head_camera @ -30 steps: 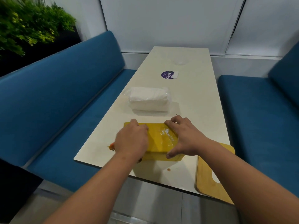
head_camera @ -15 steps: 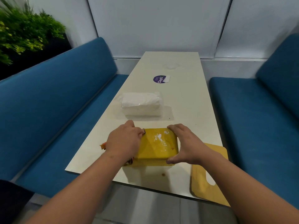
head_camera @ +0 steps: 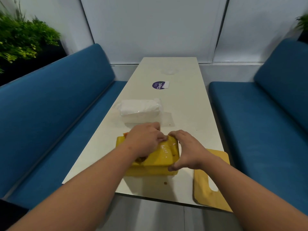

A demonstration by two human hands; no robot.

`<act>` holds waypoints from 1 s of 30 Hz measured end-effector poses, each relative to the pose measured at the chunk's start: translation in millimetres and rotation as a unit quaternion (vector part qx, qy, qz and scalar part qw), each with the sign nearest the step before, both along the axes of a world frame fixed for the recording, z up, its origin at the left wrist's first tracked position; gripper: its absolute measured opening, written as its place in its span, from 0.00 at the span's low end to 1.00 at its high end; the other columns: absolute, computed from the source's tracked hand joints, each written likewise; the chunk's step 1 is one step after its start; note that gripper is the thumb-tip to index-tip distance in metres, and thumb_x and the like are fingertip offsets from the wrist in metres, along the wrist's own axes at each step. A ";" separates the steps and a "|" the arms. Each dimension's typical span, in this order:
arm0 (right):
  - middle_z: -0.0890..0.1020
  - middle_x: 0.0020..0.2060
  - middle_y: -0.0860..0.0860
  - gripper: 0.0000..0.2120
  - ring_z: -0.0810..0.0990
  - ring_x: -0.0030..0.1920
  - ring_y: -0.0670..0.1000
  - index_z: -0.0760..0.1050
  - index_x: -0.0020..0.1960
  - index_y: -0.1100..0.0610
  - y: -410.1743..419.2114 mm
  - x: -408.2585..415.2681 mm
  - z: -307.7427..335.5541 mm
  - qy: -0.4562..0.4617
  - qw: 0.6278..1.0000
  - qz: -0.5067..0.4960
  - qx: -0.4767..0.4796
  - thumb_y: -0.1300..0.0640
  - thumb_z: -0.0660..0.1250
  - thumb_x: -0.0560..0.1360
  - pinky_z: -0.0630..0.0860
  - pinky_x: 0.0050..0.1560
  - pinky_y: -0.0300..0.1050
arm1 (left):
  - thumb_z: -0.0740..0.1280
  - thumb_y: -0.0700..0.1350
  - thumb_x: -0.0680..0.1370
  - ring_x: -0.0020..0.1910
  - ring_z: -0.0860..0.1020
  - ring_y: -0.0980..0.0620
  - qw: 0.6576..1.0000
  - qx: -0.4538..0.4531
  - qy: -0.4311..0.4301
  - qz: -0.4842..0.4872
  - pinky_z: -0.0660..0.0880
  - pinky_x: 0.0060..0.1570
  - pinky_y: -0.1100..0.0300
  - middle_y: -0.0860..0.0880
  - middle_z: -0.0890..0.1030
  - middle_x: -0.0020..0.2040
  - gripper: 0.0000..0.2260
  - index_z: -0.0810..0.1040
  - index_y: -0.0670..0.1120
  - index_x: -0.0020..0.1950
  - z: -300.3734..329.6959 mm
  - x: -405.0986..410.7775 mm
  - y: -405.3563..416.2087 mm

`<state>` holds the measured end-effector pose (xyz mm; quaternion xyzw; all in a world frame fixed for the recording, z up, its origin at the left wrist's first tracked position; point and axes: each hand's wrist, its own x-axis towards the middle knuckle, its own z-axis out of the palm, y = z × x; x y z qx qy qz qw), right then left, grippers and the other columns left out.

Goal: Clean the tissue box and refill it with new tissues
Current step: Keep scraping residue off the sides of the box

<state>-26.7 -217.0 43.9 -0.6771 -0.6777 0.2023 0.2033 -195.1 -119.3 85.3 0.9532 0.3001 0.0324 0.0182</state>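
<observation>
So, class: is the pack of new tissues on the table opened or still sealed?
Apparently sealed. The tissue pack lies beyond the yellow box, its clear wrap intact around the white stack and neither hand touching it.

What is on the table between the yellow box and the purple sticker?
In the head view, the wrapped pack of white tissues lies between the yellow box and the purple sticker. The rest of that stretch of table is bare.

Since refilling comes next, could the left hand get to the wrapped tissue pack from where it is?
Probably yes: the tissue pack lies just beyond the left hand, with nothing between them.
</observation>
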 end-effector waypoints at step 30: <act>0.67 0.66 0.45 0.53 0.65 0.64 0.46 0.60 0.73 0.49 5.7 2.7 -4.3 0.016 1.000 0.000 0.004 0.41 0.83 0.55 0.64 0.60 0.37 | 0.54 0.58 0.82 0.53 0.74 0.53 0.999 0.011 -0.044 0.015 0.72 0.47 0.57 0.58 0.75 0.53 0.16 0.78 0.61 0.63 -14.6 -21.1 1.1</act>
